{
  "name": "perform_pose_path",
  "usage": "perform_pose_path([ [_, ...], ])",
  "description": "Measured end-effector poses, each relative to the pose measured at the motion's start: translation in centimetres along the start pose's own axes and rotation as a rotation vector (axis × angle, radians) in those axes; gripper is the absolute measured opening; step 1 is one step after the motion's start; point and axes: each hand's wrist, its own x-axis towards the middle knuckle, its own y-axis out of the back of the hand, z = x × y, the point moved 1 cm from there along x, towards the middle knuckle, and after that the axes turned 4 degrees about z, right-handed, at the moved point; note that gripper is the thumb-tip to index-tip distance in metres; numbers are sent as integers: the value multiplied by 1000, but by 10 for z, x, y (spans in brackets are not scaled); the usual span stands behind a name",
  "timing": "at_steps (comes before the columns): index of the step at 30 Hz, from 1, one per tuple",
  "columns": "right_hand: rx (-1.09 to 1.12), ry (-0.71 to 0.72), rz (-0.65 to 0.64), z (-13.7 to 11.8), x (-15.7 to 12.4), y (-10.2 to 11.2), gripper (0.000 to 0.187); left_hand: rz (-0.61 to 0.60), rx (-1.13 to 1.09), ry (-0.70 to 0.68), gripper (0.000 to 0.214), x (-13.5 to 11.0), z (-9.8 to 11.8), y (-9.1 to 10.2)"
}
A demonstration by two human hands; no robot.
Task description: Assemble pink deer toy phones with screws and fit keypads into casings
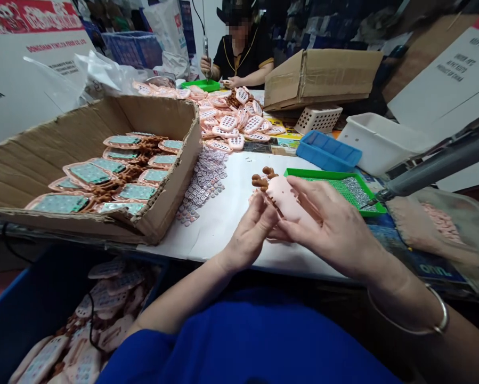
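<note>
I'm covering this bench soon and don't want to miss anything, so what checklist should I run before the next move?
1. Pink case supported: ok, the left hand and right hand both hold it.
2. One hand free: not ok, both are on the case.
3. Inside of the case: cannot tell, fingers and its outer side hide it.
4. Small metal pieces within reach: looks ok, they lie in the green tray just beyond the right hand.
5. Grey driver clear of the hands: ok, neither touches it.
6. Loose small tiles clear of the hands: ok, they lie beside the cardboard box.
</note>
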Motion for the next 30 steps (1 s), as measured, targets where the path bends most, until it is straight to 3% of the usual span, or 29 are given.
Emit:
perform_pose_path([
  [2, 7, 37, 14, 3, -12, 4, 63, -69, 70, -45, 51, -5, 3, -9],
  [6, -53, 36, 76, 8, -35, 1, 68, -79, 227, -118, 45, -10, 1, -25],
  [11, -169, 58, 222, 13, -61, -9, 67, -86, 263, -130, 41, -14, -13, -39],
  [15, 157, -53, 268, 27, -74, 0, 57, -139, 396, -144, 33, -17, -19, -40],
  [18, 492, -267, 168, 39, -77, 13, 43, -315, 485, -169, 37, -18, -20, -39],
  [20, 635, -354, 90, 44, -77, 18, 40, -358, 491, -174, 38, -19, -23, -40],
  [30, 865, -514, 174, 48, -85, 7, 42, -232, 421, -90, 39, -19, -34, -47],
])
